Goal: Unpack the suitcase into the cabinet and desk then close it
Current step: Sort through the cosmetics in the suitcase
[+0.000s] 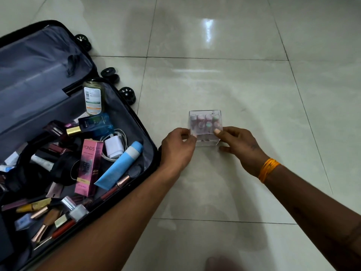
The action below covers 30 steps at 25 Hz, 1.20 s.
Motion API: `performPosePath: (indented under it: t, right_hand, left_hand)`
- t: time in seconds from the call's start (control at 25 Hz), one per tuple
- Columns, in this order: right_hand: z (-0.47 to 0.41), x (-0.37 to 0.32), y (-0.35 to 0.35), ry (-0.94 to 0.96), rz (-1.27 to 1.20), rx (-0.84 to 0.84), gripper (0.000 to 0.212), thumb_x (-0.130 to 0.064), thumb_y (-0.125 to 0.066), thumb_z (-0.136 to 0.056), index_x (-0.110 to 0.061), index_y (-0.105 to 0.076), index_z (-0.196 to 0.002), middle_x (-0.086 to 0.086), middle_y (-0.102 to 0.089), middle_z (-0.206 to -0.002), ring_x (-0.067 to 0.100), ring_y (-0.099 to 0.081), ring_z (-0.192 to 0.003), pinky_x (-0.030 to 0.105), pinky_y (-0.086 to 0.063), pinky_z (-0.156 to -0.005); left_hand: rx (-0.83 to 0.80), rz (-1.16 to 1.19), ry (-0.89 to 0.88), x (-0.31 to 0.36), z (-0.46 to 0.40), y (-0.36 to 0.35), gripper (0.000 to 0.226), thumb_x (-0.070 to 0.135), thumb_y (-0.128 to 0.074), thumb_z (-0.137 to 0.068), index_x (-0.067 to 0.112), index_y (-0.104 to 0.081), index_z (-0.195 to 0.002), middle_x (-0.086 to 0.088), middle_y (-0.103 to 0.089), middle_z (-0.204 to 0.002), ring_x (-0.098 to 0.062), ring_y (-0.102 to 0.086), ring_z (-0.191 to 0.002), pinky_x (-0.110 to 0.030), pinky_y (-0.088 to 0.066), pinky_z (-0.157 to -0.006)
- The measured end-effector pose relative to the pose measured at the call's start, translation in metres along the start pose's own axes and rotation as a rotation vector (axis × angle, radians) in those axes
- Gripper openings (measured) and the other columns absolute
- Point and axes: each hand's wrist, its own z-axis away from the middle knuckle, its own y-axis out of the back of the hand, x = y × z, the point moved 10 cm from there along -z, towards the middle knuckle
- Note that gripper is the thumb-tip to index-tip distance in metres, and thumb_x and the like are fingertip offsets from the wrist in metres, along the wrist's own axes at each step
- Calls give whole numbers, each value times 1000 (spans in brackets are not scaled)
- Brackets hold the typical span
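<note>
My fingers (192, 138) pinch a small clear box (205, 125) from both sides, left hand (176, 148) at its nine o'clock edge, right hand (237, 142) at three o'clock, thumb on top. It holds little pink and green pieces I can't identify, and sits low over the tiled floor (254, 79); whether it touches, I can't tell. At nine o'clock the suitcase (125, 106) lies open, crammed with cosmetics: a pink carton (88, 167), a blue tube (122, 165), a charger (114, 146). I judge the unpacking barely begun; closing is far off.

Dim indoor light; white glare streaks on the glossy pale tiled floor (224, 79); soft arm shadows; wide-angle bending at edges.
</note>
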Motion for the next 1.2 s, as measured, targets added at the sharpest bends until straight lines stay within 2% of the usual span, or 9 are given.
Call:
performPosePath:
  t: [0.08, 0.24, 0.4, 0.52, 0.64, 0.8, 0.92, 1.04, 1.2]
  right_hand:
    - [2, -5, 1, -23, -66, 8, 28, -44, -75, -93, -18, -75, -105, 7, -76, -115, 28, -70, -115, 50, -57, -102]
    - [5, -11, -1, -79, -293, 34, 24, -33, -74, -94, -16, -64, -107, 9, -74, -115, 36, -71, -115, 52, -56, -104]
    - [2, -44, -4, -22, -488, 107, 18, -19, -73, -93, -12, -64, -108, 10, -72, -107, 30, -70, -104, 47, -57, -102]
    - [-7, -91, -7, -7, -504, 132, 22, -19, -79, -89, -13, -65, -105, 10, -73, -107, 26, -70, -102, 44, -58, -100]
    - [-4, -150, -20, 5, -428, 110, 52, -35, -85, -77, -10, -63, -116, 10, -74, -115, 24, -71, -105, 41, -60, -96]
    - [33, -237, -26, -27, -480, 79, 46, -44, -80, -88, -8, -68, -116, 4, -76, -112, 26, -72, -109, 43, -61, -96]
    - [78, -310, -6, -26, -503, 116, 41, -36, -85, -85, -7, -73, -111, 5, -76, -101, 19, -69, -92, 41, -62, -92]
    - [139, -373, 14, -68, -561, 126, 43, -32, -88, -82, -8, -73, -115, 8, -77, -106, 19, -70, -96, 44, -60, -97]
    - [245, -478, 64, -117, -595, 159, 62, -39, -93, -70, -8, -72, -119, 11, -78, -112, 22, -73, -103, 41, -60, -95]
  left_hand:
    - [13, 49, -25, 0, 3, 2, 56, 65, -64, -77, 27, -72, -117, 12, -75, -108, -14, -72, -100, -46, -62, -87]
    - [5, 242, -16, 14, 8, 1, 55, 80, -65, -72, 38, -69, -107, 20, -71, -109, 0, -68, -102, -46, -61, -91]
    - [54, 444, 9, 41, -10, 10, 56, 70, -79, -68, 30, -70, -106, 9, -72, -109, -11, -70, -105, -45, -61, -93]
    - [-34, 514, 80, 77, -30, 31, 53, 51, -88, -76, 16, -72, -112, 2, -75, -109, -16, -70, -103, -39, -61, -94]
    - [-123, 589, 46, 124, -39, 73, 38, 40, -92, -72, 18, -76, -99, 4, -75, -96, -15, -68, -94, -34, -59, -86]
    - [-166, 575, 11, 198, -16, 134, 38, 31, -89, -76, 20, -72, -108, 12, -74, -85, -6, -66, -80, -31, -55, -80]
    - [-179, 574, 31, 267, 28, 173, 32, 26, -86, -80, 19, -71, -108, 8, -76, -92, -9, -69, -85, -30, -55, -80]
    - [-194, 551, 45, 335, 87, 203, 38, 26, -86, -80, 16, -70, -113, 3, -78, -101, -10, -73, -91, -30, -55, -84]
    - [-210, 547, 94, 448, 184, 238, 45, 34, -81, -80, 10, -72, -117, -5, -78, -107, -17, -73, -98, -34, -57, -90]
